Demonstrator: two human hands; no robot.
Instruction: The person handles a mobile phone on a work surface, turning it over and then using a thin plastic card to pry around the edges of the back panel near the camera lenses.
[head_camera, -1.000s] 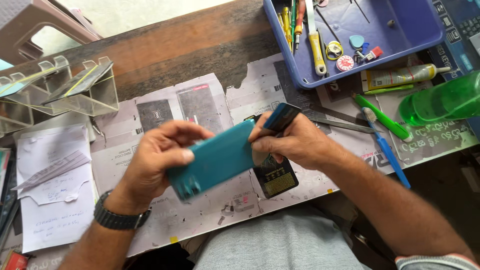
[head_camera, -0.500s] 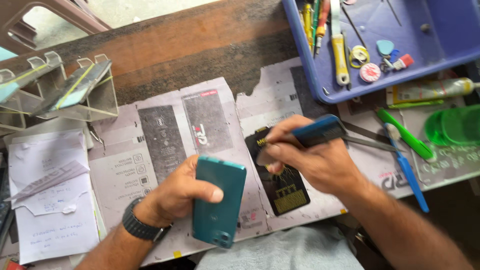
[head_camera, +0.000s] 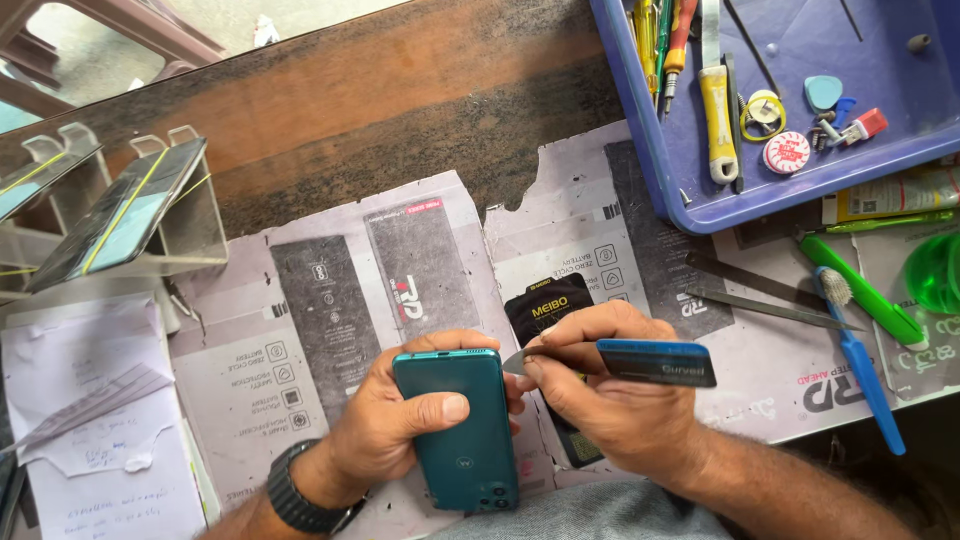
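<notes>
A teal smartphone (head_camera: 462, 428) lies back side up in my left hand (head_camera: 400, 425), whose thumb presses across the back cover. My right hand (head_camera: 610, 400) holds a thin metal pry tool with a blue handle (head_camera: 655, 362). Its metal tip touches the phone's upper right edge. A black battery or small flat part (head_camera: 548, 305) lies on the flattened cardboard packaging (head_camera: 320, 330) just beyond my right hand's fingers. A dark watch (head_camera: 290, 500) sits on my left wrist.
A blue plastic tray (head_camera: 690, 195) with screwdrivers, a yellow-handled tool, picks and small parts stands at the upper right. Tweezers (head_camera: 760, 295), a blue toothbrush (head_camera: 860, 360) and a green tool (head_camera: 860, 290) lie right. Clear phone stands (head_camera: 120, 215) and papers (head_camera: 80, 420) are left.
The phone has been turned upright in my left hand, back side up. My right hand has brought the pry tool's tip against its upper right edge.
</notes>
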